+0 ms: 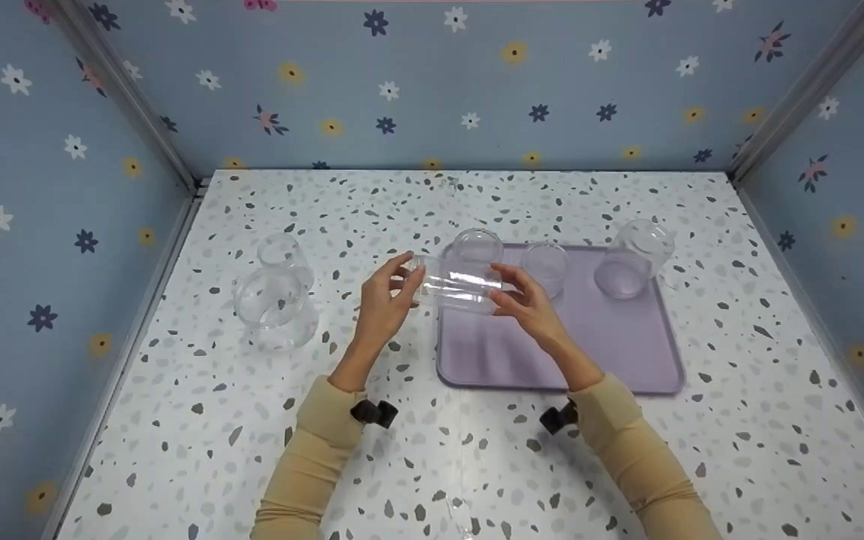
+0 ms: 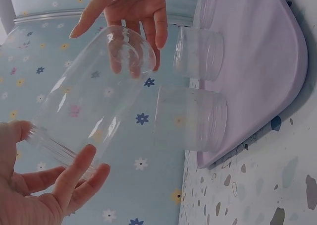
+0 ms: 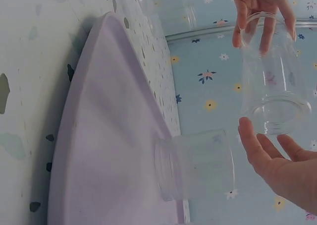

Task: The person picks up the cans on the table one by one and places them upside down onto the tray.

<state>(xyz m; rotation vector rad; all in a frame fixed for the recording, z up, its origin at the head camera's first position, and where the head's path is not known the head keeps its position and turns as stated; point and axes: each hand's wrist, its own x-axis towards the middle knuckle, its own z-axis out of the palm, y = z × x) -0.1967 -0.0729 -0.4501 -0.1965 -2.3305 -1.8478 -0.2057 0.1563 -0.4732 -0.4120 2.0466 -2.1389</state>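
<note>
Clear jar [image 1: 459, 285] held off the table [image 1: 417, 450], over the purple tray's [image 1: 574, 345] 10 o'clock corner — lying sideways, long axis roughly 9 to 3. Ribbed neck points to 9, base to 3. Left hand [image 1: 385, 301] pinches the neck end between thumb and fingers; right hand [image 1: 535, 306] pinches the base end. Another clear jar [image 1: 624, 271] stands at the tray's 2 o'clock — two more containers [image 1: 268, 300] at 9, on the table.

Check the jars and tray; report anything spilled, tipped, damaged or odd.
Nothing stands out. Three clear jars stand on the purple tray and two more jars on the speckled table, none toppled; the left hand and right hand hold another jar. No spill or break shows, though fine cracks would be hard to see.
</note>
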